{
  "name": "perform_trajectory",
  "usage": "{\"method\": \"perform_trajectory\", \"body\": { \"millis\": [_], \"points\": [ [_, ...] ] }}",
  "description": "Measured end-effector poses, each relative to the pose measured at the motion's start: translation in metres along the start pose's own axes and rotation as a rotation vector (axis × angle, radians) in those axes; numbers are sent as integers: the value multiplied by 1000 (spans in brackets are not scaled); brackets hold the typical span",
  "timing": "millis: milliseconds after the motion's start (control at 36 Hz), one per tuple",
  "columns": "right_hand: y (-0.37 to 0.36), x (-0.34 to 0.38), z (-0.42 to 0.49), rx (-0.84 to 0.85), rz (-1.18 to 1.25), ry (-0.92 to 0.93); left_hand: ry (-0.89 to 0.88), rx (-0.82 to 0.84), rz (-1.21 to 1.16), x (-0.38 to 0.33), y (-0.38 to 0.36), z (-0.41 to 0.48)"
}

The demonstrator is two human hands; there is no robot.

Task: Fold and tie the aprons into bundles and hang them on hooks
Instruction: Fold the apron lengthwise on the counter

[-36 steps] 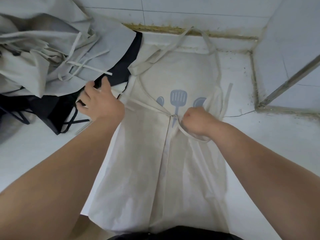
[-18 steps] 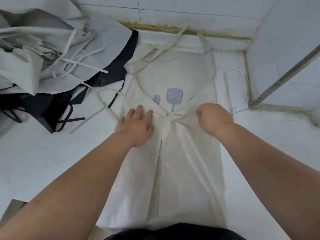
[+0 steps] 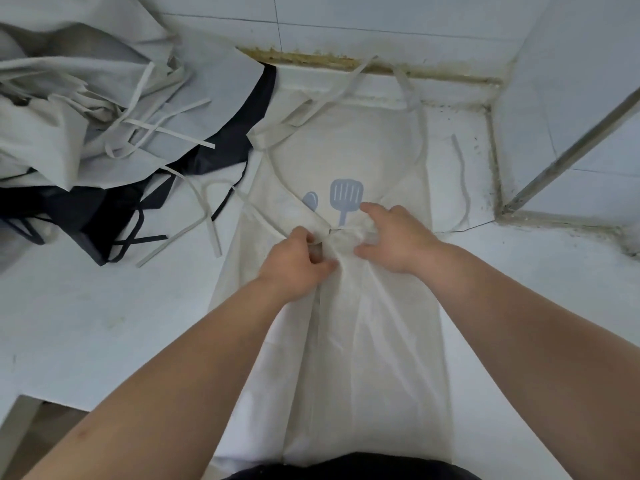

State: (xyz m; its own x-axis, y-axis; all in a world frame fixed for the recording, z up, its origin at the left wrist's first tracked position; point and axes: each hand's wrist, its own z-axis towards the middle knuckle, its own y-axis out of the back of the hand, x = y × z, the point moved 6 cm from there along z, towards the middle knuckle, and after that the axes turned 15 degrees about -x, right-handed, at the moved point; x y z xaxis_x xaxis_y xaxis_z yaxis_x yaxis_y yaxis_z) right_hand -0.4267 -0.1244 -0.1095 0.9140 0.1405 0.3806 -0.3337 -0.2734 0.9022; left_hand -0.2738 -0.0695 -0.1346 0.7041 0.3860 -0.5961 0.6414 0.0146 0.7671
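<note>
A cream apron (image 3: pixel 363 358) with a blue spatula print (image 3: pixel 345 199) lies flat on the white counter, both long sides folded in to meet at the middle. My left hand (image 3: pixel 298 263) pinches the folded cloth at the waist, just left of the centre seam. My right hand (image 3: pixel 394 239) presses on the bunched cloth at the waist, fingers spread, thumb toward the seam. The neck loop (image 3: pixel 412 98) reaches up to the back wall. One loose waist tie (image 3: pixel 194 233) trails off to the left, another waist tie (image 3: pixel 462 178) lies on the right.
A heap of grey aprons (image 3: pixel 79 109) with tangled ties fills the upper left, over a dark navy apron (image 3: pixel 114 209). Tiled walls close the back and the right corner, with a metal rail (image 3: pixel 571 147) on the right. The counter edge (image 3: pixel 20 403) drops off at lower left.
Both hands have come together at the apron's waist. The left hand went from lying flat on the cloth to pinching it; the right hand opened from a fist and spread its fingers.
</note>
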Motion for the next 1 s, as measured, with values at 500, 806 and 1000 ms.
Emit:
{"method": "perform_trajectory", "body": {
  "millis": [500, 806, 1000],
  "points": [
    [-6, -22, 30, -21, -241, 87, -34, -152, -48, -20, -19, 25],
    [8, -47, 44, -297, -95, -235, -29, -151, -107, -19, -23, 19],
    [11, -40, 27, -267, -42, -140, -75, -162, -38, -24, -22, 20]
  ]
}}
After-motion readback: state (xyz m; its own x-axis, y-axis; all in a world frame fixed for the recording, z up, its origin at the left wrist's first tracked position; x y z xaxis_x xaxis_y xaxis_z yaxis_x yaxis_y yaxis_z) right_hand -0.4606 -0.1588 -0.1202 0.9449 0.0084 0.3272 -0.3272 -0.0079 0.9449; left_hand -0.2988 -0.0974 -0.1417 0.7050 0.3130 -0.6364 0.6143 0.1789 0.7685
